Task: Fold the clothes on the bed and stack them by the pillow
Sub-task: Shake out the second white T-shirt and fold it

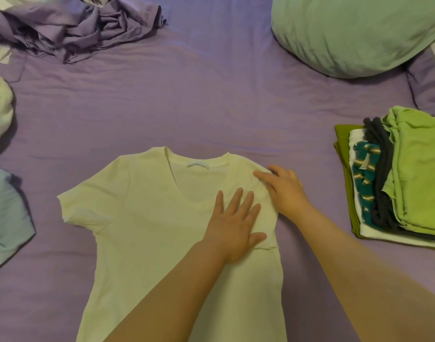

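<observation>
1. White shirt [147,218] lay face-up on the purple bed [187,107], right sleeve folded inward.
2. Left hand [233,225] pressed flat on the fold, fingers straight.
3. Right hand [283,188] rested at the shoulder, fingers relaxed, grasping nothing.
4. Folded stack [396,178] sat below the pillow [354,33].

One white V-neck T-shirt [147,218], one green pillow [354,33], one stack of folded clothes [396,178], three unfolded fabric heaps, two bare hands.
</observation>
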